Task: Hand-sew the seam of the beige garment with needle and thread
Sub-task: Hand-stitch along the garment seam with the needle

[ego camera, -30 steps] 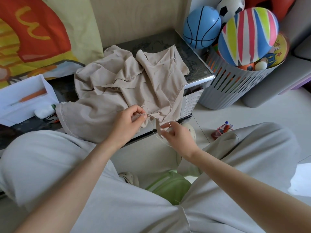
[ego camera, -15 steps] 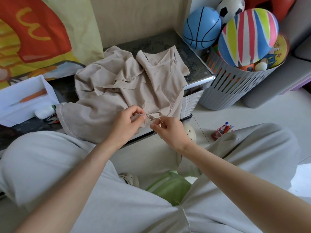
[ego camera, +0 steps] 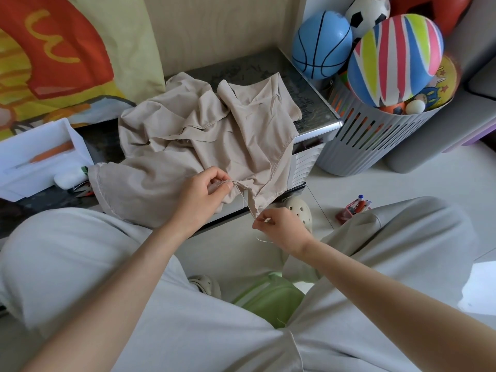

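We see the left hand (ego camera: 202, 193) pinching the beige garment (ego camera: 214, 135) at its seam, and the right hand (ego camera: 280, 226) pinching the thread (ego camera: 243, 196). Tugging hard may pucker the seam.

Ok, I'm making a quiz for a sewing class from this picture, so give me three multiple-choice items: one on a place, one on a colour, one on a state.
1. Where is the striped ball?
A) on the floor
B) in the grey basket
C) on the person's lap

2. What colour is the basketball-patterned ball?
A) blue
B) orange
C) green

3. What is the left hand doing?
A) lying flat and open
B) pinching the beige garment at its seam
C) gripping scissors

Key:
1 B, it sits on top of the basket's other balls.
2 A, it is blue with black lines.
3 B, its fingers curl on the seam while the right hand pinches the thread.
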